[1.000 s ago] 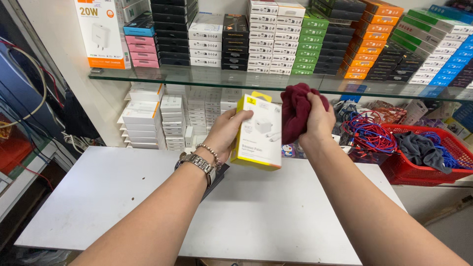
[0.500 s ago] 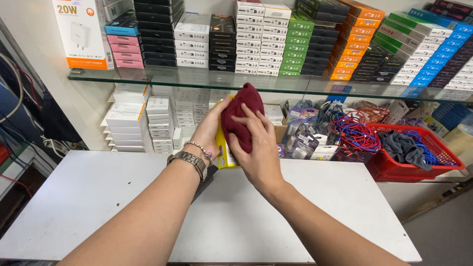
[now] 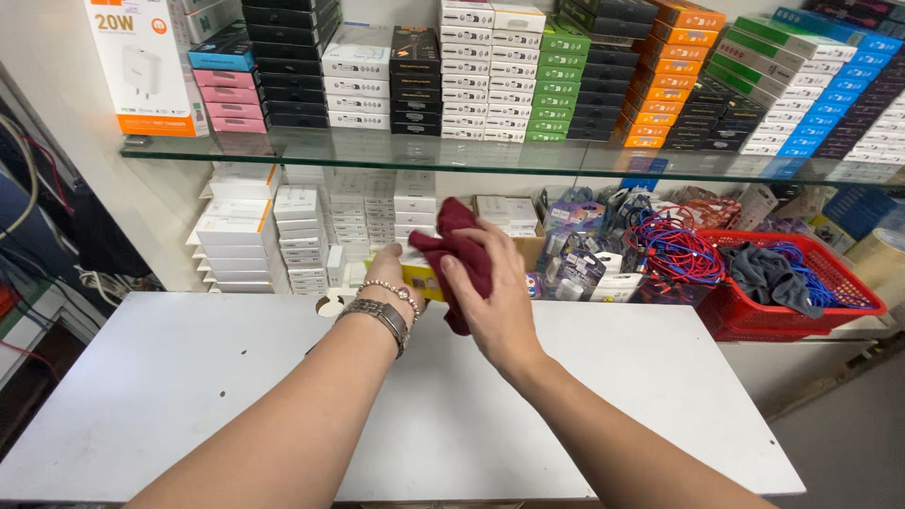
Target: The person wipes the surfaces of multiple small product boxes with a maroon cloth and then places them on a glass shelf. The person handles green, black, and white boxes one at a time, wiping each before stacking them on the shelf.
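Note:
My left hand [image 3: 391,271] grips a small yellow and white box [image 3: 421,278] above the white table [image 3: 189,377]; most of the box is hidden behind the cloth. My right hand [image 3: 495,302] presses a dark red cloth [image 3: 459,250] flat against the front of that box. A metal watch and a bead bracelet sit on my left wrist.
A glass shelf [image 3: 377,151] carries rows of stacked coloured boxes. Below it stand white boxes [image 3: 236,231] at the left and packaged cables [image 3: 584,254] in the middle. A red basket [image 3: 811,306] with cables and a grey cloth sits at the right.
The right hand brought the red cloth from beside the box onto its front face. Both hands and the box have dropped lower, closer to the table.

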